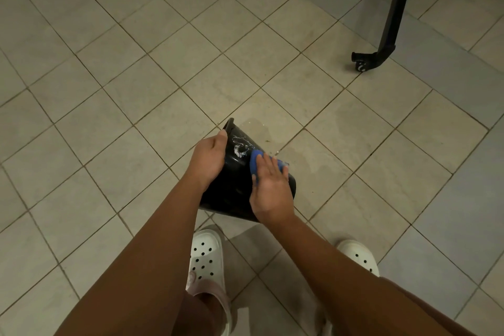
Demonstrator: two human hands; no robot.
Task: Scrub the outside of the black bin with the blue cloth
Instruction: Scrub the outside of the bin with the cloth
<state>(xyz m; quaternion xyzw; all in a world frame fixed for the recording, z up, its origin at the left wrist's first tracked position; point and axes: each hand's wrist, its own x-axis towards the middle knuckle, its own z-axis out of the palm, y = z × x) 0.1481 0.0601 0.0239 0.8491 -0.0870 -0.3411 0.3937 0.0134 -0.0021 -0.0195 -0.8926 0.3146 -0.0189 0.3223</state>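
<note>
The left hand [208, 157] grips the rim of the black bin [234, 191], tilted above the tiled floor [136, 76]. The right hand [270, 188], fingers flat, presses the blue cloth [255, 159] on its outer wall. Open floor lies all round; a wheeled black leg [392, 22] stands well apart.

Right hand [268, 188] presses blue cloth [257, 160] on black bin [237, 169] (tilted).

floor [122, 76]: beige tiles | wet patch [316, 150] ctr | white clogs [206, 254] btm | blk wheeled leg [381, 54] top-rt
</note>
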